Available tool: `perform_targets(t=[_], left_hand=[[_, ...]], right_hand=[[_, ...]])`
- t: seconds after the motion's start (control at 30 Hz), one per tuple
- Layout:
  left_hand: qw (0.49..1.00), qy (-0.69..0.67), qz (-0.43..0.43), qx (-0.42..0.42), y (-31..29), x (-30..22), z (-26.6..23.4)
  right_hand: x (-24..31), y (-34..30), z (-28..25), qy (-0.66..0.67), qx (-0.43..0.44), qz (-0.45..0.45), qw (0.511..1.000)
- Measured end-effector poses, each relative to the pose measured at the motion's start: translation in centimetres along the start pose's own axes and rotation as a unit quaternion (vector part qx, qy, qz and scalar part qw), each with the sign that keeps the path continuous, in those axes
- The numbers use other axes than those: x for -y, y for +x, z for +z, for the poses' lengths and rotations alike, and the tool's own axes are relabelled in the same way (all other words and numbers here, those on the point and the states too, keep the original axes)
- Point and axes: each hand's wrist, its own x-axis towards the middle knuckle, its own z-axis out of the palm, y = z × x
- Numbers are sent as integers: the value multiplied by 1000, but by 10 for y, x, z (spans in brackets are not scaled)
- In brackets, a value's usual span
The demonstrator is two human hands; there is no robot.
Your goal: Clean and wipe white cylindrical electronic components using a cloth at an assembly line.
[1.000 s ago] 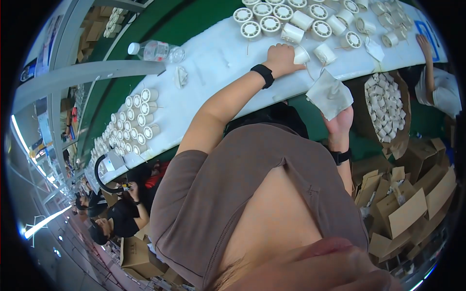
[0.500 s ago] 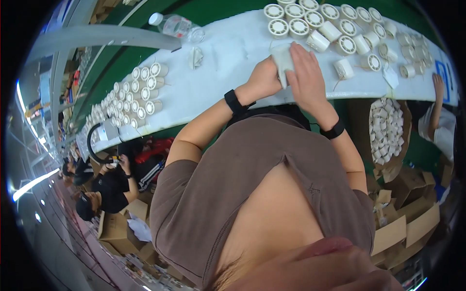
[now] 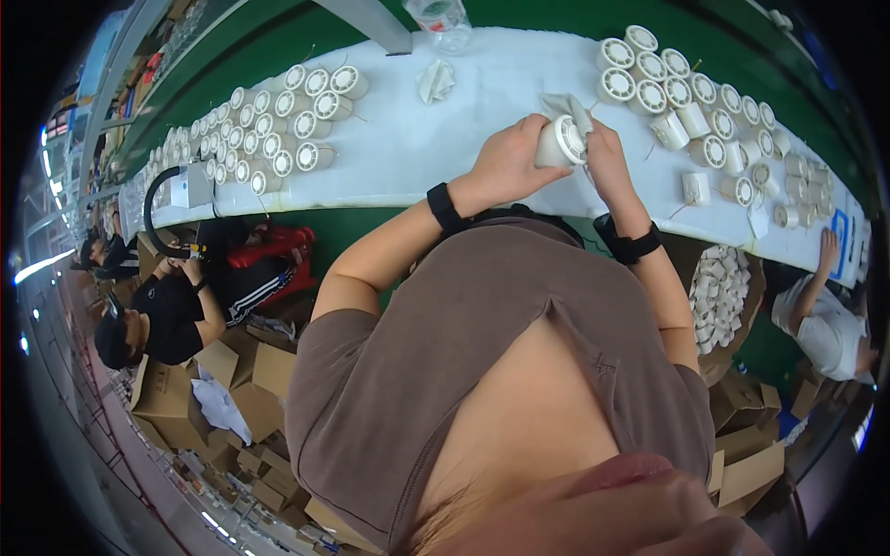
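Over the near part of the white-covered table [image 3: 399,157], my left hand [image 3: 508,159] is closed round a white cylindrical part [image 3: 560,143] with a slotted round end. That slotted end is turned toward my right. My right hand [image 3: 607,162] pinches a pale cloth [image 3: 567,109], which lies against the top and right side of the part. Some of my right fingers are hidden behind the cloth and the part. A crumpled pale cloth [image 3: 436,82] lies on the table beyond my left hand.
Many similar white cylinders [image 3: 278,144] stand in rows at left, and more [image 3: 677,91] at right. A clear plastic bottle [image 3: 443,23] lies at the far edge. A box of white pieces [image 3: 718,301] sits below the table at right. Co-workers [image 3: 171,306] work at both sides.
The white cylinder now shows in my left hand, where before only the cloth was visible between my hands. My right hand has turned from lying flat to pinching. The view has shifted.
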Motion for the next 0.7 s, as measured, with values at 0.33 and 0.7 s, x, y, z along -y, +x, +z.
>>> perform_targets(t=[0.33,0.7], left_hand=[[714,-698,9,49,-24,51,-56],[806,-583,51,-84,-32,65,-79]], right_hand=[[54,8,35,531,-44,37,846],[67,35,148,-86,-120,-224,963]])
